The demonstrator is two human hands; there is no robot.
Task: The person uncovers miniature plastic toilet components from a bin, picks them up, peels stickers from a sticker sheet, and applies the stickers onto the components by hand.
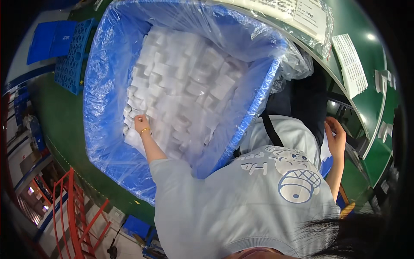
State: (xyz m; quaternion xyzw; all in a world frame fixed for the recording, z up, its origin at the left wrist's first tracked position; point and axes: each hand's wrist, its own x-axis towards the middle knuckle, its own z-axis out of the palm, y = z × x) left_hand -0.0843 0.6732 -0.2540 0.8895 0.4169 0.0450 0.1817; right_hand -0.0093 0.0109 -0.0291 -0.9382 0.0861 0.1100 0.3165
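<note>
My left hand (141, 124), with a yellow bracelet at the wrist, reaches into a large blue bin (101, 86) lined with clear plastic film. Its fingers are curled together among the white parts (181, 82) that lie in rows and layers inside. Whatever is between those fingers, if anything, is too small to make out. My right hand (336, 136) is away from the bin, beside my body near the green workbench (358, 125). Its fingers are slightly bent and apart, and I see nothing in them.
Sheets of printed paper (350, 64) and a plastic-wrapped pack (297, 15) lie on the bench. A blue plastic pallet (73, 56) stands left of the bin, next to a blue box (51, 41). Red metal railings (73, 211) rise at the lower left, above the green floor.
</note>
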